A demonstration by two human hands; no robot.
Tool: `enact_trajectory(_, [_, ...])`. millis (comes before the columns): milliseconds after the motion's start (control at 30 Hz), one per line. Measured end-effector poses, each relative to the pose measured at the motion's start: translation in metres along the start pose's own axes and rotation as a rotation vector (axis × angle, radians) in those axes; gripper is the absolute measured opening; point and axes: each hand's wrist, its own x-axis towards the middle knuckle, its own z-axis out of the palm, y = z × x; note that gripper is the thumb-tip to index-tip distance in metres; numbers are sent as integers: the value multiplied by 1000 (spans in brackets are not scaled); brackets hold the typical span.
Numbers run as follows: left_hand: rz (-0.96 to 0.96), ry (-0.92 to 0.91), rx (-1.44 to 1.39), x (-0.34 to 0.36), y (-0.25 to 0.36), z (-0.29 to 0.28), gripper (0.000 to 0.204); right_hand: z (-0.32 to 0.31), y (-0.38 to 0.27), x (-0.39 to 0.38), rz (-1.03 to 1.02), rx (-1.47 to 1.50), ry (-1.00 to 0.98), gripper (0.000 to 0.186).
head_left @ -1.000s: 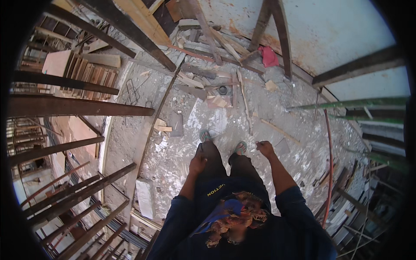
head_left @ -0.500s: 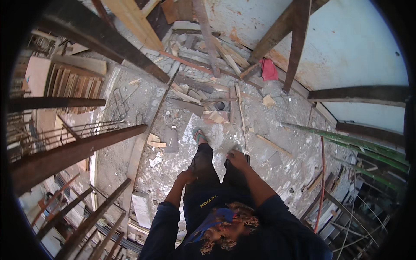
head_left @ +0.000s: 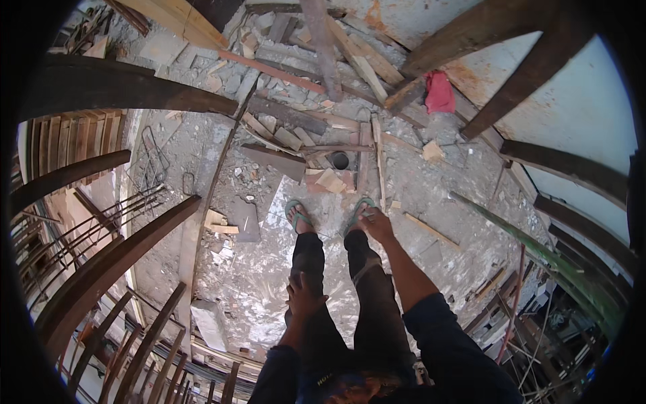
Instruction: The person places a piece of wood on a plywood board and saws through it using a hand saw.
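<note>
left hand [head_left: 304, 297] lies spread on the left leg [head_left: 311, 259]; right hand [head_left: 374, 223], apart, has moved forward by the right foot [head_left: 354, 217], so wood scraps [head_left: 331, 180] are nearer; its grip i cannot tell.

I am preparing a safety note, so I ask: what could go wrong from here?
The open sandals give little cover on the debris-strewn floor, so a cut or bruise is possible. A foot might catch on the pale wood scrap lying just ahead. The right hand is bare, so it could pick up splinters if it touches that wood.
</note>
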Motion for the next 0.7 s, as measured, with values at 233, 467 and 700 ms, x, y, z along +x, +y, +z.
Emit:
enact_trajectory(233, [120, 290, -65, 58, 14, 14, 74, 14, 43, 155, 120, -105, 109, 86])
enact_trajectory(467, [137, 350, 49, 66, 4, 14, 60, 122, 111, 266, 97, -152, 450, 79])
enact_trajectory(700, [193, 302, 53, 68, 3, 5, 55, 115, 135, 277, 250, -291, 355, 64])
